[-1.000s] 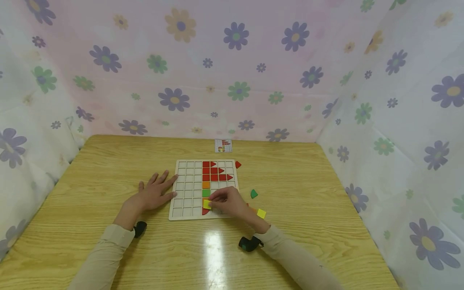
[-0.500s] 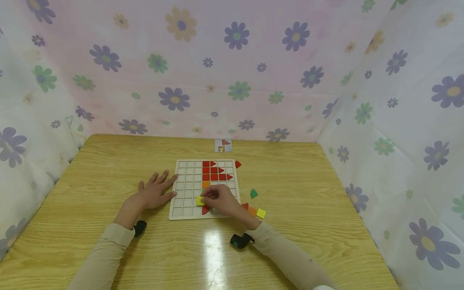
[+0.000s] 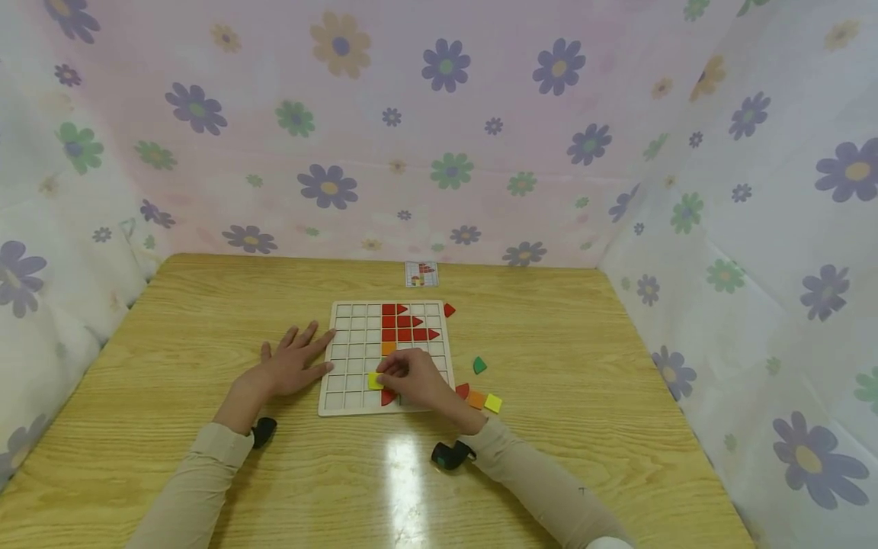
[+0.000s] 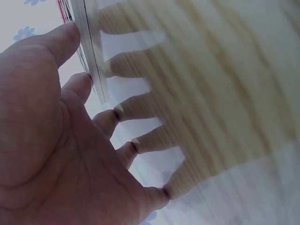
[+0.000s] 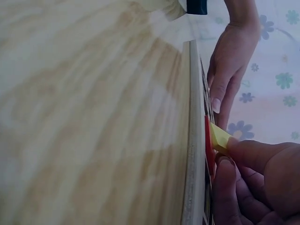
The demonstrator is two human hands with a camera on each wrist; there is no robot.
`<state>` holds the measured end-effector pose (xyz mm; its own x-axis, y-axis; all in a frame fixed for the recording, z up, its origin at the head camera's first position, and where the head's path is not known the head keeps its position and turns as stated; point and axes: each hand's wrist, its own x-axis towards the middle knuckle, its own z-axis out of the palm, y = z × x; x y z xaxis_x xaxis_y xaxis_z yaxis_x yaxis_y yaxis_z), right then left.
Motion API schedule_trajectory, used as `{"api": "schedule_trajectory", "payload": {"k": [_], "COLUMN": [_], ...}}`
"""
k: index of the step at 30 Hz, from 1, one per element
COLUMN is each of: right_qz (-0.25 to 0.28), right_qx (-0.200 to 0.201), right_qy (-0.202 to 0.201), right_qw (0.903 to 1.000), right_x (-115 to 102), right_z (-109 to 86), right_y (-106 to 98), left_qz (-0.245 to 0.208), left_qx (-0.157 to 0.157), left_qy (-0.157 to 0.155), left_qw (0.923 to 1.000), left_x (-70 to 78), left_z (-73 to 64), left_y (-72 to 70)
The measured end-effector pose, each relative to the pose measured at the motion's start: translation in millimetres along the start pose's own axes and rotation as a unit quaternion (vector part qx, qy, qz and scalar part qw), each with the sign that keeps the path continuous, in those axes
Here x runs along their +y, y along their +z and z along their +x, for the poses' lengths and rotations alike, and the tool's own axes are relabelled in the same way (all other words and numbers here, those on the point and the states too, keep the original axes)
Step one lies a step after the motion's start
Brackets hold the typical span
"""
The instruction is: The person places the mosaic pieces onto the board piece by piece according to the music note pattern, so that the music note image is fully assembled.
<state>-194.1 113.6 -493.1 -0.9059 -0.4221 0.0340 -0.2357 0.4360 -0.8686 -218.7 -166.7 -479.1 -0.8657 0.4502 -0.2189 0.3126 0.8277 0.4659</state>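
Observation:
A wooden grid board (image 3: 351,364) lies on the table, holding red squares and triangles, an orange square (image 3: 389,348) and a red quarter-circle (image 3: 388,397). My right hand (image 3: 418,379) pinches a yellow square tile (image 3: 374,380) between thumb and fingers over the lower middle of the board. In the right wrist view the yellow tile (image 5: 219,139) tilts against the board beside a red piece (image 5: 208,145). The hand hides some neighbouring cells. My left hand (image 3: 291,367) rests with spread, straight fingers at the board's left edge, fingertips touching it.
Right of the board lie loose tiles: a green quarter-circle (image 3: 479,365), an orange square (image 3: 476,399), a yellow square (image 3: 493,403) and red pieces (image 3: 449,310). A small pattern card (image 3: 421,274) lies behind the board. Flowered cloth (image 3: 453,152) walls in the table.
My right hand has moved left with the yellow tile, which has shifted left of the filled column. The loose red and orange pieces beside that wrist are more exposed. My left hand stays put.

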Motion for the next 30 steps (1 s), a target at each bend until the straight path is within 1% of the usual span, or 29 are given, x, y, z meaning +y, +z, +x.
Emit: {"api": "schedule_trajectory", "payload": {"k": [2,6,14,20,30], "right_qz": [-0.003,-0.014,-0.029,-0.039,-0.041], "right_qx": [0.0,0.003,0.005,0.008,0.01], "right_qy": [-0.004,-0.01,-0.014,-0.01,0.001], "right_qw": [1.0,0.9999,0.9995,0.9992,0.9991], "right_x": [-1.5,-2.9,-4.6,-5.7,-7.8], "right_z": [0.1,0.5,1.4,2.0,2.1], "right_y": [0.8,2.4,3.1,3.4,4.8], "left_qz": [0.003,0.006,0.003,-0.001,0.002], "left_qx": [-0.002,-0.002,-0.003,-0.002,-0.002], "left_qy": [-0.007,-0.009,-0.01,-0.01,-0.012], "left_qw": [1.0,0.9999,0.9999,0.9999,0.9999], "left_x": [1.5,5.7,8.3,8.7,8.7], "left_z": [-0.2,-1.1,-0.6,-0.6,-0.8], "left_y": [-0.9,-2.7,-2.9,-3.4,-2.8]}}
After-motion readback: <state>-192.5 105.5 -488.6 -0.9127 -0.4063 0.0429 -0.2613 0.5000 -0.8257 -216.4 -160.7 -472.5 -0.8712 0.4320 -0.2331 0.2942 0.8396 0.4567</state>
